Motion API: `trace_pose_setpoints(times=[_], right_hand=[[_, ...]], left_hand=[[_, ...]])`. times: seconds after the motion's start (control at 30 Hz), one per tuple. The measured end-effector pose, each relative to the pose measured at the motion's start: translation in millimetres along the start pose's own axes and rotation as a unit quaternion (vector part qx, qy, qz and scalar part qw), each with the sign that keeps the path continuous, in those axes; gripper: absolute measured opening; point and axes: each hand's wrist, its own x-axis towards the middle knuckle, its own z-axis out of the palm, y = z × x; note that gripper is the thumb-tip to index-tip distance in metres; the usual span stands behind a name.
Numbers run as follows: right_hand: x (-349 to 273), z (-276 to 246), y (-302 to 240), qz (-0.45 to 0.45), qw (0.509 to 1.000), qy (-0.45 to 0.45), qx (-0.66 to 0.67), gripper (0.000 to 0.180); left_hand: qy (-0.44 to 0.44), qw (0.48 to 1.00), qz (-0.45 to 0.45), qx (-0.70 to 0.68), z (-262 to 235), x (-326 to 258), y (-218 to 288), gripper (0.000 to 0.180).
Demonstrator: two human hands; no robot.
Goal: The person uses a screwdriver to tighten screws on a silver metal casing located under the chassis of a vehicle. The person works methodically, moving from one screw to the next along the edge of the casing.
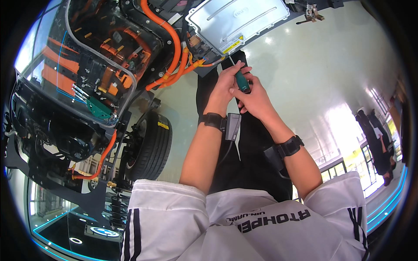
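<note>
Head view: my left hand (224, 83) and right hand (257, 99) grasped a screwdriver (242, 82).
Screwdriver: looked dark-green-handled and slim-shafted.
Silver casing (230, 26): sat just ahead of my grip.

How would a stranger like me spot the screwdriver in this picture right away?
Find the big silver metal case at the top. Just below its lower edge, the person's left hand and right hand meet around the screwdriver. Its dark green handle sets it apart from the silver case and the thick orange cables beside it.
</note>
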Motion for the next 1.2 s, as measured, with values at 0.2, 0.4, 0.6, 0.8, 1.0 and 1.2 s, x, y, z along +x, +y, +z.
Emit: trace_pose_setpoints(times=[0.2, 0.4, 0.6, 0.8, 1.0, 1.2], right_hand=[[16.4, -23.1, 8.0, 0.193, 0.948, -0.110, 0.228, 0.045], [11.6, -9.0, 6.6, 0.111, 0.991, -0.015, 0.071, 0.039], [14.8, -13.1, 4.3, 0.233, 0.917, -0.050, 0.320, 0.033], [23.2, -12.9, 16.1, 0.214, 0.921, -0.067, 0.317, 0.041], [20.5, -15.0, 2.3, 0.155, 0.977, -0.045, 0.142, 0.035], [19.5, -25.4, 1.0, 0.284, 0.871, -0.144, 0.374, 0.029]], left_hand=[[-0.068, 0.993, -0.041, -0.089, -7.5, 9.6, -2.5, 0.042], [0.021, 0.997, -0.039, 0.070, 3.1, 2.1, 0.2, 0.043], [-0.049, 0.998, 0.018, -0.037, -10.2, 5.6, -5.8, 0.045], [-0.040, 0.999, -0.022, -0.023, -3.3, 3.0, -2.5, 0.039], [0.024, 0.990, 0.016, 0.141, -0.5, 5.2, -7.9, 0.036], [-0.005, 1.000, 0.007, -0.028, 3.2, 3.8, -7.3, 0.036]])
